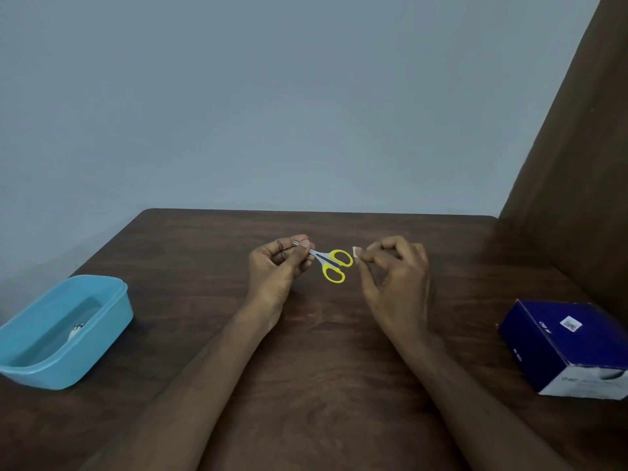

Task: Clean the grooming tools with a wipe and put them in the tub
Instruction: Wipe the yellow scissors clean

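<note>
Small scissors with yellow handles (334, 265) are held above the middle of the dark wooden table (306, 334). My left hand (277, 266) pinches their metal blades, and the handles point right. My right hand (396, 266) pinches a small white wipe (356, 252) just right of the handles, a short gap away from them. A light blue tub (102, 321) stands at the table's left edge. Something small and white lies inside it, too unclear to name.
A dark blue and white cardboard box (571, 348) sits at the right edge of the table. A brown panel (577, 164) rises along the right side. A grey-blue wall stands behind the table's far edge.
</note>
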### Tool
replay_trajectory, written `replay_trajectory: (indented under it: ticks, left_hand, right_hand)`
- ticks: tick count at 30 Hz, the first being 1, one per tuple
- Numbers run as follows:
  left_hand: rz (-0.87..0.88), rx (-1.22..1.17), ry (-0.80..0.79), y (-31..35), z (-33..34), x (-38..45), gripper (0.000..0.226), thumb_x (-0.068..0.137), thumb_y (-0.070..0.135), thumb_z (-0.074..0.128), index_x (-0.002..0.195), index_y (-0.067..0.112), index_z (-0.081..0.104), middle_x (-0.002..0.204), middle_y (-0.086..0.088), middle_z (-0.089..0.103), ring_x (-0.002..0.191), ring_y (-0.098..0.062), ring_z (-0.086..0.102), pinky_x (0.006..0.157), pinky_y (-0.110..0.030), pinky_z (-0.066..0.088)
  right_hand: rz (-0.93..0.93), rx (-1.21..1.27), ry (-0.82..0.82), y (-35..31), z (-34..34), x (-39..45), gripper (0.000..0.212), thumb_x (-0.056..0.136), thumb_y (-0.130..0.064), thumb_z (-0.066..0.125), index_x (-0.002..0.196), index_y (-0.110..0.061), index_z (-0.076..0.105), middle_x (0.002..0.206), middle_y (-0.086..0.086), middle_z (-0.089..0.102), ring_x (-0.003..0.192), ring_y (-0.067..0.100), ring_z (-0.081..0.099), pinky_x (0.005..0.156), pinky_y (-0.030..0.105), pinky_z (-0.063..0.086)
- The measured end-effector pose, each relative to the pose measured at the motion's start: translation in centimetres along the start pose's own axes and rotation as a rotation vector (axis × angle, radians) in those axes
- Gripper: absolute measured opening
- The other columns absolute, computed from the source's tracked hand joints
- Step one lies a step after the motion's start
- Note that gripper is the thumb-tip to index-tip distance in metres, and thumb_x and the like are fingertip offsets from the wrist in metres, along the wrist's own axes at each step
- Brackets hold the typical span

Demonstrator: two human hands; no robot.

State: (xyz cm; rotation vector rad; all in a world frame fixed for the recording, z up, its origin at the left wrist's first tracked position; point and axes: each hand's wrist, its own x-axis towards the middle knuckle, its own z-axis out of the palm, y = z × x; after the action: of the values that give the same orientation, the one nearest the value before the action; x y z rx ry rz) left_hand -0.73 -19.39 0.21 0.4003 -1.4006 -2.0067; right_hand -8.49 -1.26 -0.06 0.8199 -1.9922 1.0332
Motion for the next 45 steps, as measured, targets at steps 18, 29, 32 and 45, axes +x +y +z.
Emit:
replay_trajectory:
  ticks: [18, 29, 32, 45]
  left_hand:
    - [-0.046, -0.072, 0.048, 0.5, -0.2, 0.2, 0.008, 0.095, -0.002, 0.075, 0.101, 0.004, 0.075, 0.084, -0.007, 0.082, 0.068, -0.01, 0.076, 0.07, -0.021, 0.064]
    - [-0.023, -0.004, 0.022, 0.1, -0.1, 0.0, 0.007, 0.095, 0.002, 0.078, 0.101, 0.004, 0.077, 0.082, -0.006, 0.082, 0.067, -0.009, 0.075, 0.068, -0.019, 0.063]
    - [-0.018, 0.017, 0.013, 0.0, -0.1, 0.0, 0.008, 0.095, 0.002, 0.078, 0.103, 0.004, 0.077, 0.083, -0.006, 0.082, 0.068, -0.01, 0.075, 0.069, -0.019, 0.063]
    - [0.028, -0.018, 0.06, 0.1, -0.6, -0.1, 0.006, 0.094, 0.003, 0.079, 0.1, 0.005, 0.077, 0.08, -0.005, 0.081, 0.067, -0.01, 0.075, 0.07, -0.02, 0.064]
  right_hand:
    - [-0.013, 0.086, -0.267, -1.1, 0.2, -0.9, 0.013, 0.078, -0.026, 0.083, 0.076, -0.03, 0.071, 0.134, -0.007, 0.056, 0.117, 0.021, 0.054, 0.092, 0.049, 0.046]
    - [0.011, -0.008, -0.223, -1.6, -0.4, -0.6, 0.011, 0.073, -0.031, 0.084, 0.077, -0.034, 0.074, 0.132, -0.009, 0.059, 0.12, 0.025, 0.056, 0.088, 0.042, 0.041]
    - [-0.076, 0.067, -0.134, -1.9, -0.6, -0.3, 0.01, 0.08, -0.029, 0.085, 0.08, -0.031, 0.075, 0.128, -0.007, 0.062, 0.113, 0.023, 0.057, 0.086, 0.042, 0.044]
    - [-0.059, 0.353, -0.269, -1.4, 0.6, -0.9, 0.013, 0.086, -0.005, 0.082, 0.086, -0.016, 0.076, 0.134, 0.005, 0.072, 0.129, 0.012, 0.067, 0.099, 0.031, 0.056]
